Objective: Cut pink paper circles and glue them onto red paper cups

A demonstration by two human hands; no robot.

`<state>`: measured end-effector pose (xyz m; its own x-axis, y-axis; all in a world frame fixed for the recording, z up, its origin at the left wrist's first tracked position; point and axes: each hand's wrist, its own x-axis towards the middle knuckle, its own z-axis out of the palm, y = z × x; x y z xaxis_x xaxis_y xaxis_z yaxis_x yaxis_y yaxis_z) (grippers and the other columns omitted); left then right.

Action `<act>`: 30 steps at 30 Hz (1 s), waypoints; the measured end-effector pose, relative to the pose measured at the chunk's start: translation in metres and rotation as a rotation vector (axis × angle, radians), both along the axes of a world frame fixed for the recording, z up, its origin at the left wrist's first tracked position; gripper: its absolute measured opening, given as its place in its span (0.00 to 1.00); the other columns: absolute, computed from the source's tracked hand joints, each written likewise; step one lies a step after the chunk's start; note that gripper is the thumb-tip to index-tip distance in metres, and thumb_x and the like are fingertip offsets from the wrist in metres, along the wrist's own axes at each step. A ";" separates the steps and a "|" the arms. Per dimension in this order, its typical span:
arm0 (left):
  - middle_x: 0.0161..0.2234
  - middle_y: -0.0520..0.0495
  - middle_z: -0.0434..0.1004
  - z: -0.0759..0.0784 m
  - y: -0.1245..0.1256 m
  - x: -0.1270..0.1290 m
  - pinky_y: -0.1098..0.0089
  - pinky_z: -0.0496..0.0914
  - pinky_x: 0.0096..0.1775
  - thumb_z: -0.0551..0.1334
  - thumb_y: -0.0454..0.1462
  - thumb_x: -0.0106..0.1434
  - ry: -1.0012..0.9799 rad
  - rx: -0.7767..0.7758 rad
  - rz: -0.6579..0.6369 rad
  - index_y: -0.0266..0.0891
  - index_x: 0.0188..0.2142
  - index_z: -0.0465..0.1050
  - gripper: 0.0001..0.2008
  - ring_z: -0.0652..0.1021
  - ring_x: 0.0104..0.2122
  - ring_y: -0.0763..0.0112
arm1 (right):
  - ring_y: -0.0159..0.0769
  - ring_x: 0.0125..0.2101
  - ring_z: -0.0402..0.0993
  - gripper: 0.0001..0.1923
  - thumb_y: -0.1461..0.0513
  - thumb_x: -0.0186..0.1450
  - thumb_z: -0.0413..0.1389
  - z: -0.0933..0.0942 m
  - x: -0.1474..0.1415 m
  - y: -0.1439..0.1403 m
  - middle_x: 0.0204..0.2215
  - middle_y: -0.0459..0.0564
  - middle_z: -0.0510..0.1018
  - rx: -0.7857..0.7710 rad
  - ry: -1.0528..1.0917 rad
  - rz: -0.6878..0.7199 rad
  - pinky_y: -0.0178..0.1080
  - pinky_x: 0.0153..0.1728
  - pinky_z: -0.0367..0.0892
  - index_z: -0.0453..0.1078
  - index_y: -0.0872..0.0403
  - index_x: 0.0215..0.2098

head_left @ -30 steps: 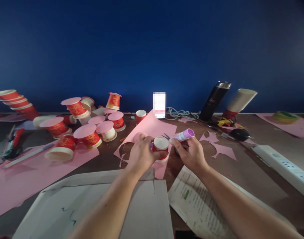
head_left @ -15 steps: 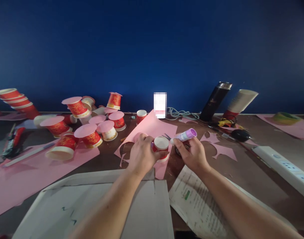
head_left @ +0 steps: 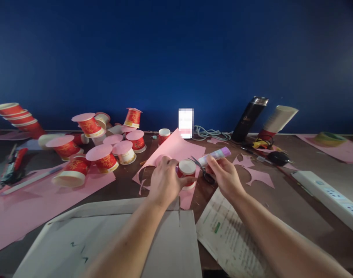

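My left hand [head_left: 167, 179] is closed around a small red paper cup [head_left: 187, 168] that stands upside down, its pale base facing up, on a pink paper sheet [head_left: 179, 148]. In my right hand [head_left: 225, 175] is a purple-and-white glue stick [head_left: 213, 155], held nearly level just right of the cup and apart from it. Scissors [head_left: 206, 175] with black handles lie on the table between the cup and my right hand. Behind my left hand stands another upside-down red cup [head_left: 164, 136].
At left are several red cups topped with pink paper discs [head_left: 100, 157], and a cup stack [head_left: 18, 117]. On the right lie pink scraps [head_left: 260, 175], a black flask [head_left: 248, 119], a tape roll [head_left: 331, 139] and a white power strip [head_left: 332, 197]. Cardboard [head_left: 176, 243] lies in front.
My right hand has tipped the glue stick flatter and shifted slightly right and down, uncovering the scissors' handles. My left hand keeps its hold on the cup.
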<state>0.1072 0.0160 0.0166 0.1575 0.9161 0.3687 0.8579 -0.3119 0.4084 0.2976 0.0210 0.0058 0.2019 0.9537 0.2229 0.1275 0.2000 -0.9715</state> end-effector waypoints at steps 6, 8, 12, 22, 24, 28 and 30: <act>0.41 0.42 0.70 0.000 -0.002 -0.001 0.64 0.69 0.39 0.62 0.57 0.55 0.016 0.008 -0.020 0.39 0.46 0.72 0.28 0.75 0.40 0.59 | 0.24 0.22 0.61 0.15 0.52 0.56 0.66 0.008 -0.004 0.002 0.25 0.42 0.70 -0.141 0.653 0.224 0.30 0.25 0.65 0.73 0.55 0.31; 0.43 0.42 0.70 0.002 -0.003 -0.001 0.63 0.69 0.39 0.62 0.57 0.56 0.015 -0.007 -0.025 0.39 0.50 0.70 0.30 0.75 0.40 0.59 | 0.23 0.21 0.60 0.15 0.53 0.55 0.67 0.009 -0.004 0.001 0.26 0.42 0.70 -0.200 0.723 0.235 0.30 0.26 0.67 0.73 0.55 0.31; 0.45 0.40 0.70 0.004 -0.004 -0.002 0.61 0.69 0.41 0.61 0.57 0.56 -0.018 -0.035 -0.034 0.39 0.56 0.66 0.35 0.75 0.43 0.56 | 0.23 0.21 0.59 0.14 0.53 0.56 0.66 0.008 -0.003 0.002 0.26 0.42 0.69 -0.255 0.767 0.278 0.30 0.25 0.66 0.73 0.55 0.31; 0.40 0.44 0.68 0.003 0.003 -0.002 0.65 0.69 0.37 0.66 0.53 0.53 -0.125 -0.145 -0.074 0.43 0.46 0.73 0.26 0.74 0.37 0.63 | 0.28 0.23 0.63 0.13 0.52 0.60 0.62 0.008 -0.005 -0.008 0.23 0.42 0.68 -0.072 0.369 0.263 0.32 0.25 0.61 0.71 0.53 0.33; 0.40 0.44 0.68 0.003 0.003 -0.001 0.65 0.69 0.39 0.66 0.53 0.52 -0.131 -0.127 -0.066 0.41 0.45 0.73 0.25 0.73 0.38 0.63 | 0.28 0.24 0.64 0.13 0.52 0.60 0.61 0.009 -0.007 -0.011 0.24 0.43 0.70 -0.023 0.248 0.236 0.33 0.25 0.62 0.70 0.53 0.33; 0.40 0.44 0.69 0.000 0.001 -0.001 0.65 0.69 0.40 0.67 0.51 0.53 -0.120 -0.068 -0.078 0.40 0.42 0.72 0.23 0.73 0.39 0.63 | 0.30 0.25 0.67 0.14 0.51 0.60 0.61 0.011 -0.011 -0.014 0.25 0.44 0.72 0.063 0.072 0.180 0.34 0.26 0.64 0.68 0.53 0.33; 0.40 0.44 0.69 -0.001 0.001 -0.001 0.64 0.69 0.40 0.66 0.52 0.54 -0.111 -0.045 -0.077 0.39 0.41 0.71 0.22 0.73 0.39 0.62 | 0.32 0.27 0.69 0.14 0.51 0.61 0.60 0.010 -0.011 -0.014 0.28 0.46 0.74 0.105 0.000 0.142 0.35 0.27 0.65 0.68 0.53 0.34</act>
